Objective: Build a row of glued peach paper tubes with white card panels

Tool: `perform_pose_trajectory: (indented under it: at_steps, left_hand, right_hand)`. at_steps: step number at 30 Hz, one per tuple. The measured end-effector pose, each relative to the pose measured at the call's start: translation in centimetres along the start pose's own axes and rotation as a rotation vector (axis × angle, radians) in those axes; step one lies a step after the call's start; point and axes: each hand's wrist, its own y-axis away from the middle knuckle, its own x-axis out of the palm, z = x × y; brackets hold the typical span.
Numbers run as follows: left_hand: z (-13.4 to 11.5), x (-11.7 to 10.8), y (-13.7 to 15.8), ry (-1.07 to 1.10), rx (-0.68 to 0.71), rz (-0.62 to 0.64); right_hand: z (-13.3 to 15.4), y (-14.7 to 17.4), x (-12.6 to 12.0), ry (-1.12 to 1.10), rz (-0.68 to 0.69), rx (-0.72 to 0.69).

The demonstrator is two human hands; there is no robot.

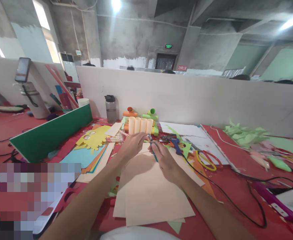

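Observation:
My right hand (163,156) is wrapped round a plier-like hand tool (150,138) with a metal head and teal handles; its exact kind is hard to make out. Close to that metal head, my left hand (133,145) has its fingers bent and pressed together, and whatever they pinch is hidden. Just behind the left hand, several peach paper tubes (137,125) stand upright in a row. Below both hands lie large peach paper sheets (156,193), overlapping on the red table.
Orange and green paper rolls (150,116) sit behind the tubes, near a water bottle (110,108). Yellow cut paper (92,138) and coloured sheets lie left. At right are a blue-handled glue gun (176,145) with a trailing black cable (211,181), and scissors (206,160).

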Motion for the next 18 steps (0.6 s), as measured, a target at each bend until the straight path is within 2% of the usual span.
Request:
perform_pose_trajectory:
  at_steps: [18]
  left_hand:
    - [0.05, -0.10, 0.01, -0.007, 0.020, 0.001]
  right_hand:
    - [-0.40, 0.27, 0.03, -0.037, 0.022, 0.023]
